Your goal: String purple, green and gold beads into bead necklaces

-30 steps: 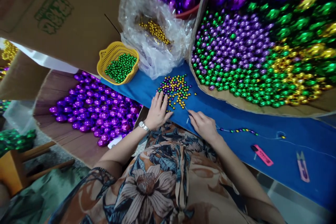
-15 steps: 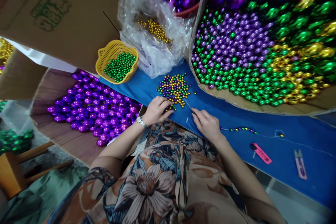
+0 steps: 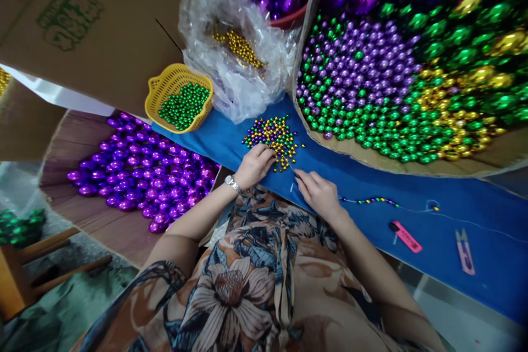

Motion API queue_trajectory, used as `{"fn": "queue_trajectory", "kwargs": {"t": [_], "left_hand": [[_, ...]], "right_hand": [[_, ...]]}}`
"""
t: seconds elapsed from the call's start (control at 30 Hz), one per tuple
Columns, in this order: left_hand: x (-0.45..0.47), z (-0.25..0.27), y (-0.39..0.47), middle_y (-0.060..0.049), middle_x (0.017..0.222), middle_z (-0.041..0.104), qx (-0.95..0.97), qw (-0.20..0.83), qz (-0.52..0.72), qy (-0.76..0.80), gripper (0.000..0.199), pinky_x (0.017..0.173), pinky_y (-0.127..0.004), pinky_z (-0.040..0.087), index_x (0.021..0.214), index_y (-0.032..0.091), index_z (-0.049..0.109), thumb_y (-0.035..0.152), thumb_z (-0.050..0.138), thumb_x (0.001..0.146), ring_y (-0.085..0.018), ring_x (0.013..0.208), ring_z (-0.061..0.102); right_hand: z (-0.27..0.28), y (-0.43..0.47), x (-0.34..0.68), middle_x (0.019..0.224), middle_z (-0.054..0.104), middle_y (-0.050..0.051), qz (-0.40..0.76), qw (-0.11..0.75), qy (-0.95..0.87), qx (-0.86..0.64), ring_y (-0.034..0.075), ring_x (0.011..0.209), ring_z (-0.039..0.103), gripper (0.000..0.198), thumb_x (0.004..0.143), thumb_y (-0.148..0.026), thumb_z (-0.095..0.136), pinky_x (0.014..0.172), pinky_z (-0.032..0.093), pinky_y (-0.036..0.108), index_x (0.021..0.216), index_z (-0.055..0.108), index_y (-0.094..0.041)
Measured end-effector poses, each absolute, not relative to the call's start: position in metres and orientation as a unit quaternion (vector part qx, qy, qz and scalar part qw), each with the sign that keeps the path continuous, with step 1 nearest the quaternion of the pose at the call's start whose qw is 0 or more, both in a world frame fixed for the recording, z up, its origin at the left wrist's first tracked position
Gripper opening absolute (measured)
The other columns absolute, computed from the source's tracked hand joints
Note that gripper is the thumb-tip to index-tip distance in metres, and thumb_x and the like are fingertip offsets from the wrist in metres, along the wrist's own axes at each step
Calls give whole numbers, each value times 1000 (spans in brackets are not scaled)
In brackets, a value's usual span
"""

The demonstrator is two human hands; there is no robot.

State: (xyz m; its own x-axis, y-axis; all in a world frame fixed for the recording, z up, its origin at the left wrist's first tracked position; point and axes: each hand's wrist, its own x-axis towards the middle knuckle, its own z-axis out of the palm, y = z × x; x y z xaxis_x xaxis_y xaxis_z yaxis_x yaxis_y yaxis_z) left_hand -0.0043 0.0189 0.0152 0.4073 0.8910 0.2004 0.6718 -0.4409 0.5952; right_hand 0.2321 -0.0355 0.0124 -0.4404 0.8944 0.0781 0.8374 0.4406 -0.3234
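Observation:
A loose pile of small purple, green and gold beads (image 3: 270,131) lies on the blue cloth. At its near edge, my left hand (image 3: 256,164) has thumb and fingertips pressed together; anything between them is hidden. My right hand (image 3: 318,192) pinches a thin needle (image 3: 291,166), whose far end points at the pile. Behind the right hand, a strand of threaded beads (image 3: 373,199) trails over the cloth, and its pale thread runs on to the right.
A yellow basket (image 3: 153,104) of green beads and a plastic bag (image 3: 231,0) with gold beads stand beyond the pile. A carton (image 3: 350,146) of bigger beads is at the right. A pink box cutter (image 3: 406,236) and thread snips (image 3: 465,253) lie on the cloth (image 3: 437,280).
My left hand has moved right along the pile's edge, and its thumb and fingers have come together. The right hand still holds the needle near the beads. The view has shifted slightly.

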Motion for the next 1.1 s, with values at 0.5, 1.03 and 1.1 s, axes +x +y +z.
{"fn": "queue_trajectory", "kwargs": {"t": [0.5,1.03,1.1], "left_hand": [[-23,24,-4,-7,82,61,892,157,120,406,28,66,-32,38,94,21,67,42,49,94,-20,77,52],[-22,11,-16,-7,91,67,823,87,281,486,13,73,-31,48,101,17,64,22,57,90,-18,82,55],[-21,10,-18,-7,90,66,826,81,272,486,15,73,-32,47,102,18,65,23,58,90,-19,83,54]], "right_hand": [[12,-31,236,78,66,1,87,84,-874,-471,10,67,58,32,99,-34,42,61,33,24,112,70,-25],[13,-40,230,80,66,0,113,107,-871,-465,9,70,60,36,97,-26,44,61,36,22,128,61,-25],[13,-40,227,81,66,0,117,106,-872,-464,9,69,60,36,97,-26,44,60,36,22,129,61,-25]]}}
